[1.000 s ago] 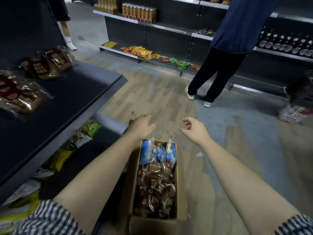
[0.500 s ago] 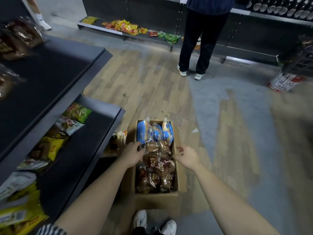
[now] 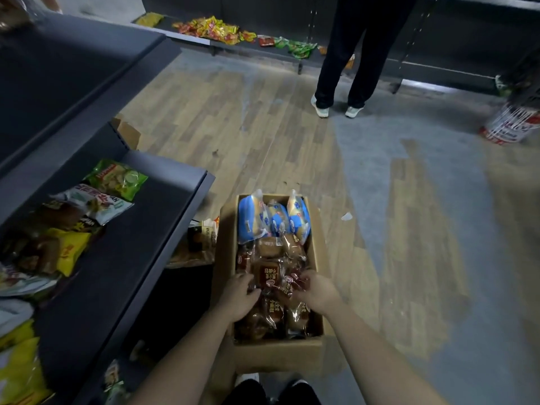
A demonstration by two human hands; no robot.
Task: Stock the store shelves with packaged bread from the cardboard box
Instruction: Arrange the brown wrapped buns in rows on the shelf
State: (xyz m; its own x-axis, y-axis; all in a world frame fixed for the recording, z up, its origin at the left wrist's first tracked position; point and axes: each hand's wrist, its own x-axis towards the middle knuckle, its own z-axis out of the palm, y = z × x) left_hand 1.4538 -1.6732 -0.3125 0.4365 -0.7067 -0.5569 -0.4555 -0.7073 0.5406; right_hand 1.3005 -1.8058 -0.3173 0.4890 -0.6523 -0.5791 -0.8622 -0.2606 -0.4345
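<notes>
Packaged bread (image 3: 270, 276): a brown packet on top of the heap in the cardboard box (image 3: 277, 350), which stands on the floor at our feet.
Left grip (image 3: 238, 296): fingers curled onto the packet's left edge.
Right grip (image 3: 317, 292): fingers pinching wrapper at its right edge.
Lie: the packet sits between our two grips, just ahead of the knuckles, with neither hand nearer.
Box axis: the long side runs away from us, and blue packets (image 3: 273, 220) stand at the far end.
Shelf (image 3: 140, 229): left of the box and higher, with snack bags (image 3: 114, 179) along its back. We judge the carry goes up and leftward, the left arm being nearer.
Beyond: another person (image 3: 347, 54) stands at the far shelving.
</notes>
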